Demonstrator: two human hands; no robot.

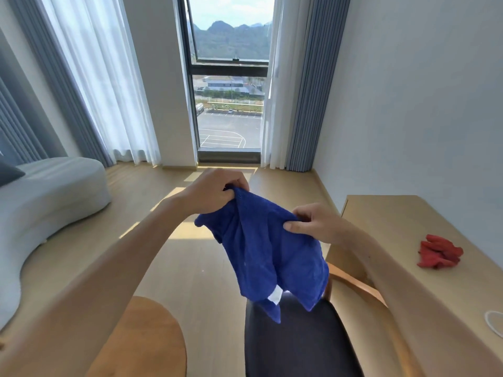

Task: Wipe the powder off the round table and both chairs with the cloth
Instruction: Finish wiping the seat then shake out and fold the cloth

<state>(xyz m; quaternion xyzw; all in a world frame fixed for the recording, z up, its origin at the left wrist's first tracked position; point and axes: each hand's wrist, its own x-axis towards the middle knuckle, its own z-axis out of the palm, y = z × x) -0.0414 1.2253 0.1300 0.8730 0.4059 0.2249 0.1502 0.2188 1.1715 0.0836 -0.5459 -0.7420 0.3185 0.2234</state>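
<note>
Pinching the top edge of the blue cloth point(261, 248) between them, the left hand point(215, 193) and the right hand point(313, 221) hold it hanging in the air above the dark-cushioned chair point(296, 338), with the round wooden table point(147, 336) just left of that seat.

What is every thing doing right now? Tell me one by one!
Blue cloth: held up in the air, hanging loose and crumpled.
Left hand: pinches the cloth's top corner.
Right hand: pinches the cloth's other edge.
Chair: dark seat bare, below the cloth.
Round table: wooden top bare where visible.
Red cloth: lying crumpled on the desk.
Window: upper pane tilted open.
Curtains: pulled aside.
</note>
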